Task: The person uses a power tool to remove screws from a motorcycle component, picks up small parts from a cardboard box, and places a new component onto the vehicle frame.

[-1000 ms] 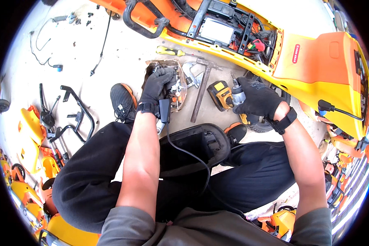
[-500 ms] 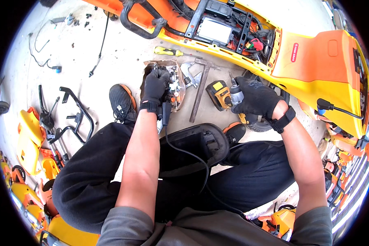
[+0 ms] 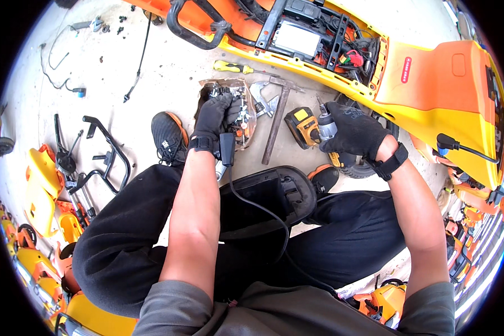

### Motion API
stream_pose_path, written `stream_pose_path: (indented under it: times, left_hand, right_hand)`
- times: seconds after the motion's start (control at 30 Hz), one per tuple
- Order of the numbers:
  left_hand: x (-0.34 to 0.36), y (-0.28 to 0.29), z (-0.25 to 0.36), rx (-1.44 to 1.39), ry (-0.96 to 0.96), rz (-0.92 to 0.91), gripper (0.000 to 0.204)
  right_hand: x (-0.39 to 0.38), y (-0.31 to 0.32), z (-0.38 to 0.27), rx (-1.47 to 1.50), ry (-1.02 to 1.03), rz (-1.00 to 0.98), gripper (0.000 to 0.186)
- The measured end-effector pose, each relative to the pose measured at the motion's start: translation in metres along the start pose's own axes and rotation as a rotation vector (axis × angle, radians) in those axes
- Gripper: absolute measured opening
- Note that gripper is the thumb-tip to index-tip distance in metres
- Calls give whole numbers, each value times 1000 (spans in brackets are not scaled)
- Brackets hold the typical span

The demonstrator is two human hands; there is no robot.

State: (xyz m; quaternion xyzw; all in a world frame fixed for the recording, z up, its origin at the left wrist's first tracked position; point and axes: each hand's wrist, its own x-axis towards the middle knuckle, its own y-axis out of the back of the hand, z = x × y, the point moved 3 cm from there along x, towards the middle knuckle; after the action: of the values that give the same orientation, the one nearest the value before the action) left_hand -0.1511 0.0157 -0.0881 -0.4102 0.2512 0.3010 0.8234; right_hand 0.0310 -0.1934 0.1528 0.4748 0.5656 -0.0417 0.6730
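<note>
My gloved left hand (image 3: pixel 213 117) is down in a torn cardboard box (image 3: pixel 200 94) of small metal fasteners (image 3: pixel 242 120), its fingers curled on something I cannot make out. My gloved right hand (image 3: pixel 353 131) is closed round a yellow-and-black cordless drill (image 3: pixel 299 126), which has a silver nose and a bit at the tip. Between the box and the drill lie a hammer (image 3: pixel 276 129) and silver metal tools (image 3: pixel 266 103). A yellow-handled screwdriver (image 3: pixel 232 66) lies just above the box. A black padded part (image 3: pixel 290 190) rests between my legs.
An opened orange-and-yellow vehicle body (image 3: pixel 414 89) spans the top and right, above a black wheel (image 3: pixel 355 168). Black bent frames (image 3: pixel 117 151), yellow panels (image 3: pixel 42 179) and loose cables (image 3: pixel 59 84) lie on the left floor (image 3: pixel 84 56). Several more orange-yellow parts crowd the lower edges.
My left hand's fingers have shifted slightly among the fasteners in the box. My right hand and the drill have stayed almost in place.
</note>
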Motion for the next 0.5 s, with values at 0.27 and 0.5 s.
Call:
stream_pose_path:
  times: [0.27, 0.5]
  left_hand:
    - [-4, 0, 5, -185, -7, -86, 24]
    - [0, 6, -6, -144, -39, -9, 25]
  right_hand:
    - [2, -5, 4, 9, 56, 54, 94]
    - [-5, -3, 4, 38, -2, 3, 97]
